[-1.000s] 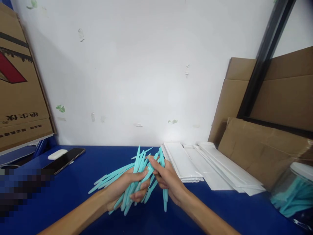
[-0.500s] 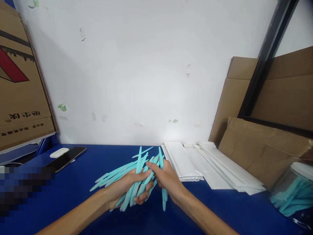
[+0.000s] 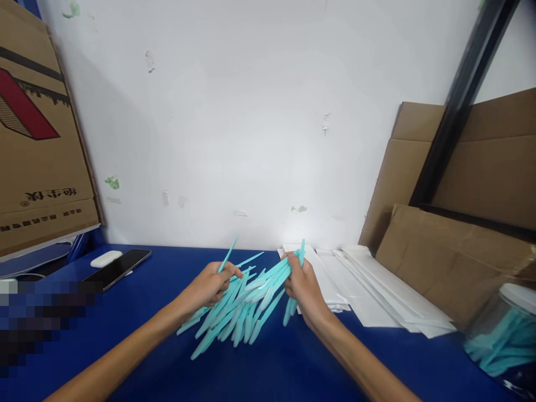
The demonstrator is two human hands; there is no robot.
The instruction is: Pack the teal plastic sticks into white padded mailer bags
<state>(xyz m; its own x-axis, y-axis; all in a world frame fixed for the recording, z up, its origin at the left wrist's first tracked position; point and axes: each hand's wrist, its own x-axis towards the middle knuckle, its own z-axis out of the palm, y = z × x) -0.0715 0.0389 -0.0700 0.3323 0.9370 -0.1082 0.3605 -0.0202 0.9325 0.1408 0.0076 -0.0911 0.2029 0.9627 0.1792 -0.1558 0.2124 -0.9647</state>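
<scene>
Box [image 3: 36,162]: is standing toward nine o'clock, bearing upside-down print.
Large characters [image 3: 51,195]: are running low across it, too unclear to read.
Circled sign [image 3: 24,204]: is sitting at their nine o'clock end, resembling ®.
Small characters [image 3: 37,220]: are running beneath, illegible.

Slender turquoise sticks [image 3: 234,315] with tapering ends lie in a loose, overlapping pile on the blue table [image 3: 268,371], others held tilted.

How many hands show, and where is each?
2: the left hand, at the upper left of the spread turquoise sticks, holding at least one; the right hand, at their right, gripping several. No others show.
</scene>
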